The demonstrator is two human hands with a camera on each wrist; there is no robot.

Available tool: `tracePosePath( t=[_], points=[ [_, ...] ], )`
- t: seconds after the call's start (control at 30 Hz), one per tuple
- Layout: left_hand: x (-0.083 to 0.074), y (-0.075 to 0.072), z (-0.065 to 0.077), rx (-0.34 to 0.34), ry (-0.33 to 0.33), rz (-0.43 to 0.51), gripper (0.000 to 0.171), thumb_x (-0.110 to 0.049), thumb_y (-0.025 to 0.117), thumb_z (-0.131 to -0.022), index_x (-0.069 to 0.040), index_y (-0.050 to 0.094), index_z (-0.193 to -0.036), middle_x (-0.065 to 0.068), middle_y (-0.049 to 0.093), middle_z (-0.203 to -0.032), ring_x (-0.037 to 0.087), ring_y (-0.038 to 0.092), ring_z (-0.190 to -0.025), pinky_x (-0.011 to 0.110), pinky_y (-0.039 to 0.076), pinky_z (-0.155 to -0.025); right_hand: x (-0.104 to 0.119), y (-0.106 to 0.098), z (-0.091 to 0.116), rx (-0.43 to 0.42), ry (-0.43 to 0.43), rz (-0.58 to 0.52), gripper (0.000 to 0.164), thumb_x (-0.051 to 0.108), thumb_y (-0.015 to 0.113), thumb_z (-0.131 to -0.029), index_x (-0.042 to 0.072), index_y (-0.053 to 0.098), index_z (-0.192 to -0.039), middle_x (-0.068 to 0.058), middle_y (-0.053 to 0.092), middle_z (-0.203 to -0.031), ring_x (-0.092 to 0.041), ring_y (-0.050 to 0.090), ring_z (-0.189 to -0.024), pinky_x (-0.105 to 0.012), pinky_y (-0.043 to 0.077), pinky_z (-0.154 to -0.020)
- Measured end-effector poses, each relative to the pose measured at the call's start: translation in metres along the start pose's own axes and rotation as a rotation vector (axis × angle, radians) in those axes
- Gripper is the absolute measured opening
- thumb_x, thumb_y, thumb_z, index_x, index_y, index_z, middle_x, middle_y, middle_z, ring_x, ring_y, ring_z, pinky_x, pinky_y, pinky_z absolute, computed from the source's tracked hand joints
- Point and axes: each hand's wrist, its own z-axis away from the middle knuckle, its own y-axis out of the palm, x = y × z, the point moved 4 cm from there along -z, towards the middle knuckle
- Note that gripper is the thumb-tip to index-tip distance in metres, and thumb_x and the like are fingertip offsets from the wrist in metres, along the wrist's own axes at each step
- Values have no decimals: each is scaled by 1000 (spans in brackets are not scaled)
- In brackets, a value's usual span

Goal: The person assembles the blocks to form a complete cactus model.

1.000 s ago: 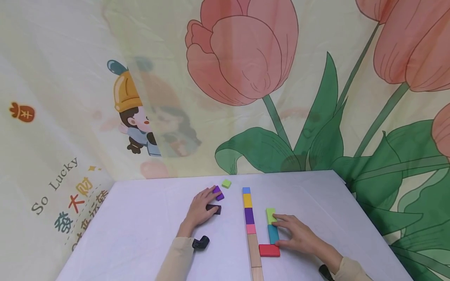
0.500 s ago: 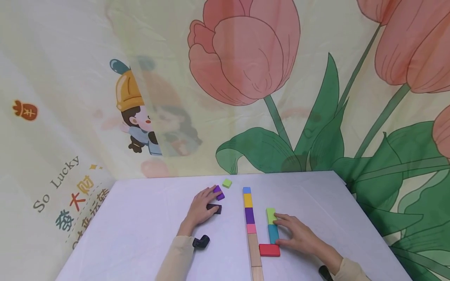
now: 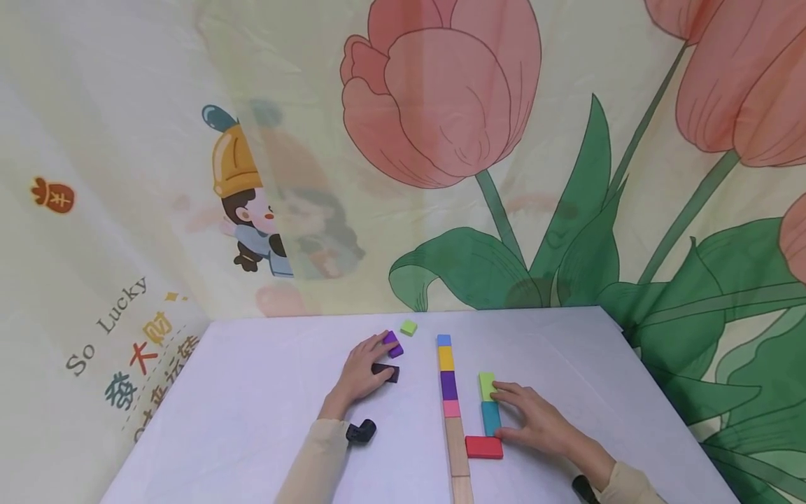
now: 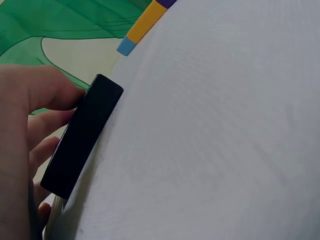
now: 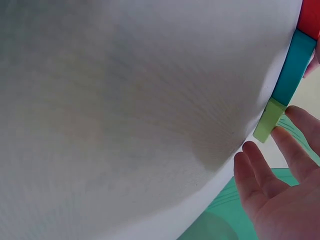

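My left hand (image 3: 365, 369) rests among loose blocks in the head view. Its thumb lies at a black block (image 3: 392, 374), and its forefinger touches a purple block (image 3: 394, 344). In the left wrist view the thumb tip meets the upper part of the black block (image 4: 82, 137), with the other fingers partly hidden behind it. On the other side, my right hand (image 3: 535, 420) spreads its fingers along a short column: fingertips at the lime green block (image 3: 486, 386), thumb where the teal block (image 3: 491, 418) meets the red block (image 3: 484, 447). The right wrist view shows those fingers beside the lime block (image 5: 269, 121).
Between the hands runs a long row of blocks: blue (image 3: 443, 340), yellow (image 3: 446, 358), purple (image 3: 448, 385), pink (image 3: 450, 408) and natural wood (image 3: 456, 446). The red block's left end meets this row. A small green block (image 3: 408, 327) lies near the table's (image 3: 264, 392) back edge.
Both hands keep their places at the blocks. The whole head view has shifted slightly, with the scene sliding a little to the right.
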Motion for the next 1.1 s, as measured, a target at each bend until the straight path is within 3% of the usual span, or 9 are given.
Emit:
tracePosePath(
  t=[1.1],
  points=[
    [0, 0, 0, -14, 8, 7, 56, -30, 62, -85, -17, 58, -139, 9, 40, -155, 35, 33, -142, 58, 25, -114, 4, 0, 2, -9, -72, 35, 61, 41, 77, -82, 11, 63, -132, -12, 47, -147, -38, 44, -131, -55, 50, -95]
  ],
)
